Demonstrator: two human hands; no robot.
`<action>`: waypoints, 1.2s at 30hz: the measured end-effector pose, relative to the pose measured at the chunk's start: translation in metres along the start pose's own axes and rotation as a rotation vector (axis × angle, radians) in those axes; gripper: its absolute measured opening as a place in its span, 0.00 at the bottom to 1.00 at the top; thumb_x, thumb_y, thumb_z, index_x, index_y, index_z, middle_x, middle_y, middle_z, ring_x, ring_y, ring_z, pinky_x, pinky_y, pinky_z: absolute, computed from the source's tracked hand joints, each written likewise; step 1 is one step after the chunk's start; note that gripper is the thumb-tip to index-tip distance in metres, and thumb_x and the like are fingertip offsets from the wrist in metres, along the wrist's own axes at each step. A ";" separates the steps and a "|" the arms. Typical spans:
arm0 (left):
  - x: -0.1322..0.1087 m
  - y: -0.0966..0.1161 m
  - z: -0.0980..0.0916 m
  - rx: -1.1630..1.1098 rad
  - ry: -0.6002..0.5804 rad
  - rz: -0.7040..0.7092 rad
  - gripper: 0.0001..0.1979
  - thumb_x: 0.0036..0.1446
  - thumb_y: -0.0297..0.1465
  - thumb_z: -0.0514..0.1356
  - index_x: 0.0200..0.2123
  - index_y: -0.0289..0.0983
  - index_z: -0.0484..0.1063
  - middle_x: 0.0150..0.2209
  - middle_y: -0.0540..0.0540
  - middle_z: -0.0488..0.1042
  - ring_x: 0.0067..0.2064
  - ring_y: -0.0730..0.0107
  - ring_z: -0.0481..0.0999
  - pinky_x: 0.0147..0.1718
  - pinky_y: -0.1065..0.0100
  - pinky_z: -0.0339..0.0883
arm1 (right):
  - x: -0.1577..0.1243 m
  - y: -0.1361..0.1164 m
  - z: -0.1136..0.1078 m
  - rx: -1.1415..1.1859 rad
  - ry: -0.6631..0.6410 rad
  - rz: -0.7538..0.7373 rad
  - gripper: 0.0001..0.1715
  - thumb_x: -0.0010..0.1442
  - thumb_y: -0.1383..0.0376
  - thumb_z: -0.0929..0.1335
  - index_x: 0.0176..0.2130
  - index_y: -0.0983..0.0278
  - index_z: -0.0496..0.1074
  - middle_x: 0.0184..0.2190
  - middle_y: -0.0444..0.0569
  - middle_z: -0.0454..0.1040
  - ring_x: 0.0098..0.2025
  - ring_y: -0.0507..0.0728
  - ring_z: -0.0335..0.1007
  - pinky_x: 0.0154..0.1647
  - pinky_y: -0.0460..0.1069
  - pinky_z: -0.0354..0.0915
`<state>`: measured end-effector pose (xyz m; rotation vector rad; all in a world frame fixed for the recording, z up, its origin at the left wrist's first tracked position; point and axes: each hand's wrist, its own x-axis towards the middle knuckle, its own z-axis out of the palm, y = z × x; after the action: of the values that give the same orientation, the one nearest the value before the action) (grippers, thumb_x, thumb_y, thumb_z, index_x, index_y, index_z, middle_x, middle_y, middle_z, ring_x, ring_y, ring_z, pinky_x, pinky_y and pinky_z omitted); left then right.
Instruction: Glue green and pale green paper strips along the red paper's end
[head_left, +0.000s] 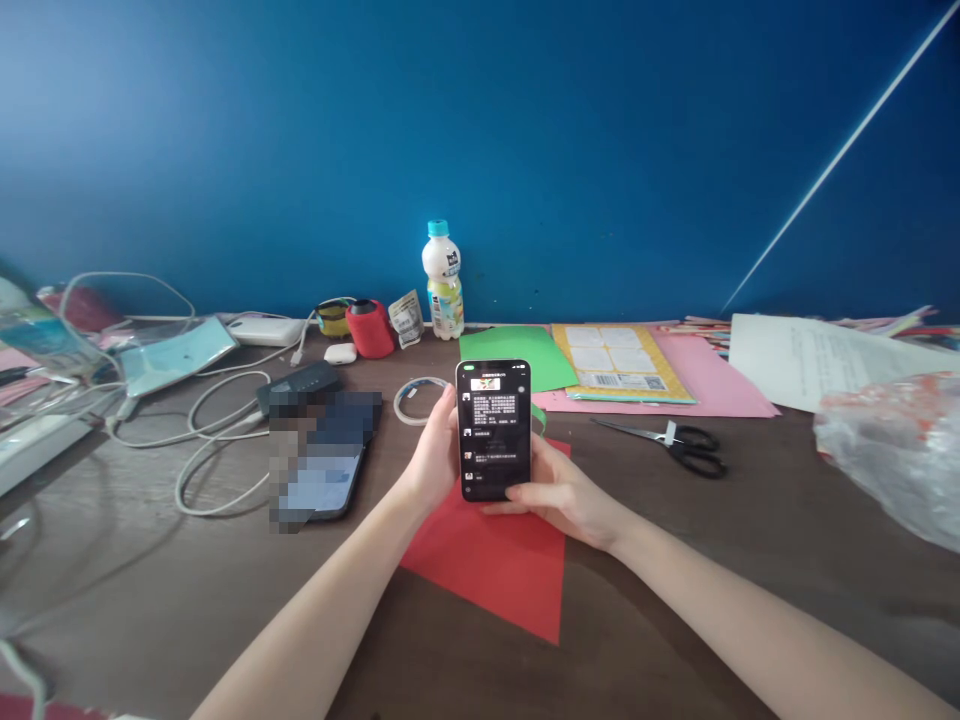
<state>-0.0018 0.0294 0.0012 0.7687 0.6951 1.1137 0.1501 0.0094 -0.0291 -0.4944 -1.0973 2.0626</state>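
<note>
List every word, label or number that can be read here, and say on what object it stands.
None can be read.
Phone in both hands: chat text, too small.
Bottle label: blurred.
Yellow sheet: print and codes, too small.
White paper: faint lines, unreadable.
Second phone: pixelated.

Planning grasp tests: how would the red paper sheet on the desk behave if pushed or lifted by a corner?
The red paper lies flat and thin on the desk, so it would probably slide easily when pushed. Lifted by a corner, it would likely droop rather than stay stiff. It looks very light, and with no raised edge it may be hard to pinch.
</note>
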 end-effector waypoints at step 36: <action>0.000 0.000 0.001 -0.014 0.020 -0.005 0.24 0.55 0.47 0.49 0.35 0.34 0.75 0.33 0.43 0.77 0.36 0.63 0.75 0.39 0.65 0.65 | 0.000 -0.003 0.002 -0.011 0.000 0.001 0.30 0.46 0.75 0.68 0.48 0.58 0.60 0.48 0.50 0.67 0.48 0.61 0.68 0.50 0.65 0.61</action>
<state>-0.0007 0.0291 0.0017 0.7444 0.7053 1.1224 0.1502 0.0088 -0.0257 -0.5001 -1.1099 2.0583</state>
